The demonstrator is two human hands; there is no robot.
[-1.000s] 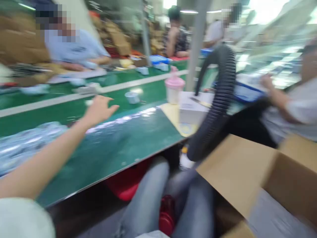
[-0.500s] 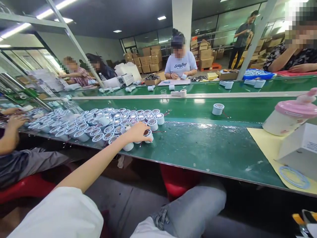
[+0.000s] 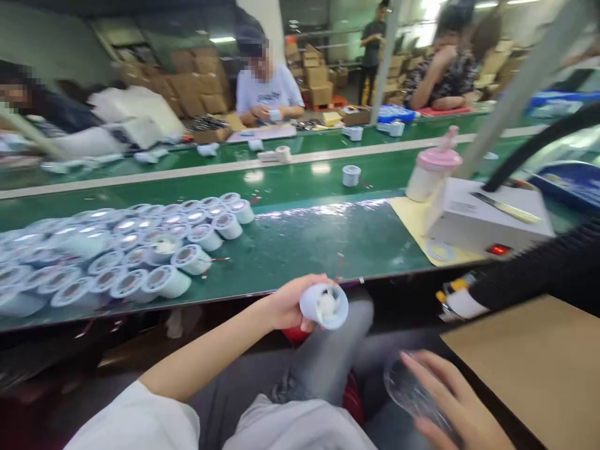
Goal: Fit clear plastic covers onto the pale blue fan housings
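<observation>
My left hand (image 3: 287, 304) is closed around a pale blue fan housing (image 3: 308, 304), held in front of the bench edge above my lap. Its round open end faces me, showing a white fan wheel (image 3: 329, 304) inside. A thin wire with a small plug sticks up behind it. Lower right, my right hand (image 3: 454, 400) is blurred, its fingers curled around a clear plastic round cup or cover (image 3: 403, 384). Many similar pale blue housings (image 3: 169, 282) stand in rows on the green bench (image 3: 300, 244) to the left, most showing a dark ring on top.
A single housing (image 3: 350, 176) stands on the green belt. On the right are a pink-lidded cup (image 3: 435, 169), a white box-shaped device (image 3: 487, 215) with a red display, a black hose (image 3: 525, 150) and cardboard (image 3: 534, 369). Co-workers sit across the line.
My left hand has left the rows of housings and now holds one over my lap. My right hand has come into view with the clear plastic piece. The view has swung right.
</observation>
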